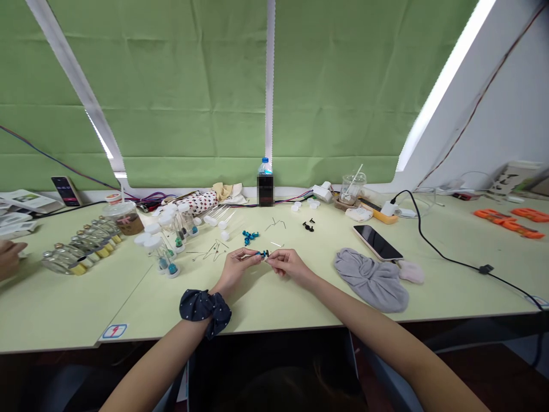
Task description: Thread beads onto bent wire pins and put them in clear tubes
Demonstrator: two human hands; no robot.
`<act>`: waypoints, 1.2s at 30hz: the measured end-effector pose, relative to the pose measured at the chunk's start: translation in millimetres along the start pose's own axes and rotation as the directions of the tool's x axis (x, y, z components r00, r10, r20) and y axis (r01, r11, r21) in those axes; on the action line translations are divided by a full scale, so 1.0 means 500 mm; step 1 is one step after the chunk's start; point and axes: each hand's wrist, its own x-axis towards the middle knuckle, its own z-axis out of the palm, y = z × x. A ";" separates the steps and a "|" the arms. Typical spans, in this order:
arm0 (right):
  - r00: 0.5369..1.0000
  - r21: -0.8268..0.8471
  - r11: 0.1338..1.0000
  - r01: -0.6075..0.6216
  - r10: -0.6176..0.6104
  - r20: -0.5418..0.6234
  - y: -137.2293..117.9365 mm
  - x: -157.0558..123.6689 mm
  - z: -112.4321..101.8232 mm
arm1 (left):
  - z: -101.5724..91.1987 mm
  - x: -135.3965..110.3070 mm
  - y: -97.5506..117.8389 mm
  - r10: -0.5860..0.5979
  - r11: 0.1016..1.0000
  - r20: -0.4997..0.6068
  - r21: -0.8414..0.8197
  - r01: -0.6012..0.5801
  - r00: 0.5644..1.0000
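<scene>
My left hand (239, 264) and my right hand (290, 264) meet above the table, fingertips pinched close together. Between them is a small blue-and-black piece (263, 253), too small to name more exactly. The left fingers grip its blue side; the right fingertips are closed at its dark end, and what exactly they hold is partly hidden. Just beyond lie several small blue parts (249, 237). Small black parts (308, 226) rest farther right. Thin bent metal wires (213, 249) lie left of my left hand, with more thin wires (277, 223) farther back.
White-capped clear tubes (155, 252) holding blue and green pieces stand left, beside a row of small glass bottles (83, 246). A phone (377, 242) and grey cloth (371, 278) lie right. A bottle (265, 167) stands behind. Another person's hand (9, 257) shows far left.
</scene>
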 end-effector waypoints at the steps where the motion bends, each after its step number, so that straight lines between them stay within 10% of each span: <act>1: 1.000 0.002 1.000 0.006 -0.006 -0.001 -0.001 0.000 0.000 | -0.001 0.000 -0.001 -0.001 1.000 -0.002 0.004 0.001 1.000; 36: 1.000 -0.016 1.000 0.003 -0.003 -0.007 -0.006 -0.002 -0.002 | 0.005 -0.002 0.006 0.000 1.000 -0.013 0.029 0.000 1.000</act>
